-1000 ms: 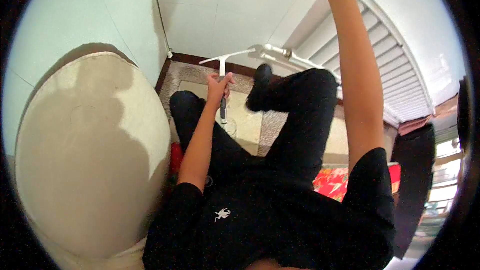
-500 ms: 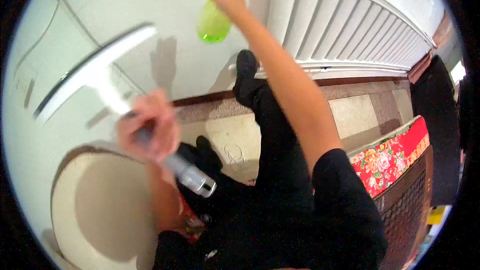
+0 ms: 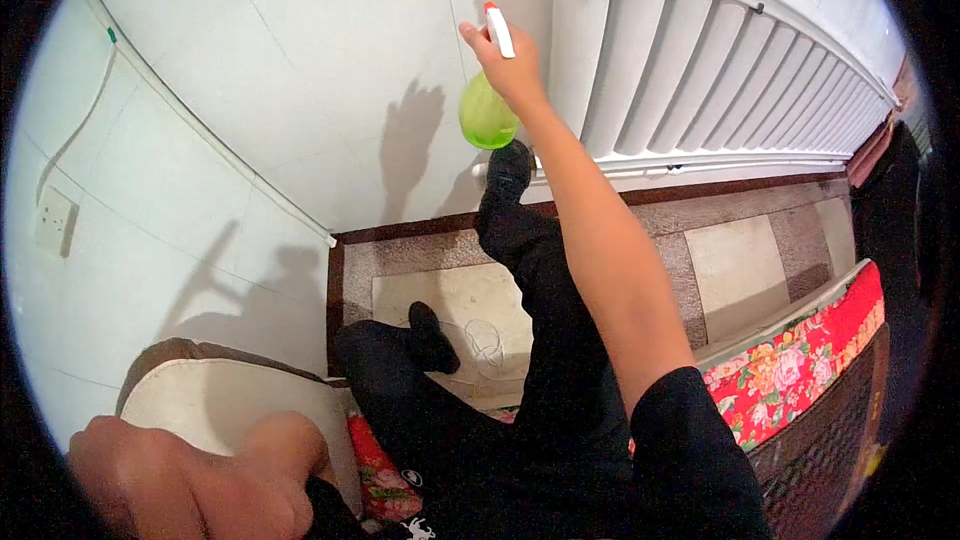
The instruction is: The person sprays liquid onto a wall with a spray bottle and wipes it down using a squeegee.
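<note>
- Clearly, the right hand (image 3: pixel 518 78) is grasping a green spray bottle (image 3: pixel 488 118) by its top, at twelve o'clock.
- Between seven and eight o'clock, the left hand (image 3: pixel 195 480) is filling the near foreground, curled inward; whether it is holding anything, I cannot tell.
- A white radiator (image 3: pixel 690 70) is standing at two o'clock.

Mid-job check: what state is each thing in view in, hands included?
Translucent green plastic spray bottle with white head: held, head end up; fill level unclear.
Right hand: closed around the bottle.
Left hand: partly in view, fingers appear curled; whether it grips anything is hidden.
White ribbed radiator: mounted along the pale wall; on or off not visible.
White square wall socket: no plug visible in it.
</note>
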